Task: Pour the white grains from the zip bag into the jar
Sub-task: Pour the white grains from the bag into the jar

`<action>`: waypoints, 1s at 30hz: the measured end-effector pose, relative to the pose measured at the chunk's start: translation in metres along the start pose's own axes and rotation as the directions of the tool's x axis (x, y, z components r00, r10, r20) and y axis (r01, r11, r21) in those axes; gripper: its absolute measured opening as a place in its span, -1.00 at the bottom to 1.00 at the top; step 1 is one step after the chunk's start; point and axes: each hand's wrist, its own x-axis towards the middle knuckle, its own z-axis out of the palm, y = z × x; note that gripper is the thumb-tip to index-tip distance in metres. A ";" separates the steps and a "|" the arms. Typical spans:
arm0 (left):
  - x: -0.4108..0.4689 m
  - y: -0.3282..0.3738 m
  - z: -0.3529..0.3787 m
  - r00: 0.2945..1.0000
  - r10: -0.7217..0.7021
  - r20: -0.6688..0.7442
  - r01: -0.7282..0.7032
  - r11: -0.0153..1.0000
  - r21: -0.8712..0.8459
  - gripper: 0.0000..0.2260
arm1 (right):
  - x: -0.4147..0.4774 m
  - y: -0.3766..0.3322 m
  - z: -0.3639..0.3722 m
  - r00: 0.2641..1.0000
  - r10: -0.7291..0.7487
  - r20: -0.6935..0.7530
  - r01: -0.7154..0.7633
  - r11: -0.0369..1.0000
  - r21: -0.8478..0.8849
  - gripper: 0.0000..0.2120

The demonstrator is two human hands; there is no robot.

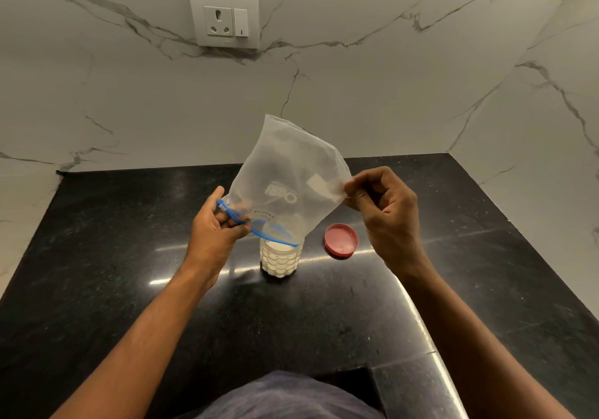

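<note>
A clear zip bag (285, 175) with a blue zip strip hangs upside down, its open mouth over the jar (280, 259). The bag looks nearly empty of grains. The jar is clear, dimpled, and holds white grains almost to its rim; it stands on the black counter (129, 289). My left hand (215, 233) pinches the bag's blue zip edge at the left of the jar. Up to the right, my right hand (385, 211) pinches the bag's raised side edge.
A red jar lid (341, 240) lies upside down on the counter just right of the jar. A marble wall with a socket and switch plate (224, 18) rises behind. The counter's front edge has a notch near my body.
</note>
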 end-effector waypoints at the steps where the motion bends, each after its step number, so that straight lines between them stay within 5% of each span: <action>1: 0.000 0.000 0.000 1.000 0.001 -0.002 -0.001 1.000 -0.005 -0.14 | 0.000 0.000 -0.001 1.000 -0.005 -0.018 0.005 1.000 -0.001 -0.80; 9: -0.001 0.002 0.003 1.000 0.015 0.007 -0.015 1.000 -0.018 -0.13 | 0.002 0.000 -0.009 0.999 0.017 -0.046 -0.018 1.000 -0.015 -0.71; 15: -0.001 0.004 0.003 1.000 0.023 -0.002 -0.023 1.000 -0.010 -0.14 | 0.003 0.003 -0.010 0.993 0.029 0.118 -0.021 0.997 -0.073 -0.89; 21: -0.002 0.006 0.006 1.000 0.016 -0.008 -0.016 1.000 -0.026 -0.15 | 0.006 0.001 -0.009 0.998 0.049 0.032 -0.047 0.997 -0.064 -0.87; 27: -0.002 0.008 0.005 1.000 0.017 -0.009 -0.018 0.999 -0.033 -0.15 | 0.007 0.003 -0.008 0.995 0.004 0.103 0.012 0.989 -0.148 -0.93; 30: -0.003 0.008 0.006 1.000 0.018 0.000 -0.018 0.999 -0.033 -0.16 | 0.007 0.000 -0.007 0.999 -0.011 0.041 0.016 0.990 -0.137 -0.81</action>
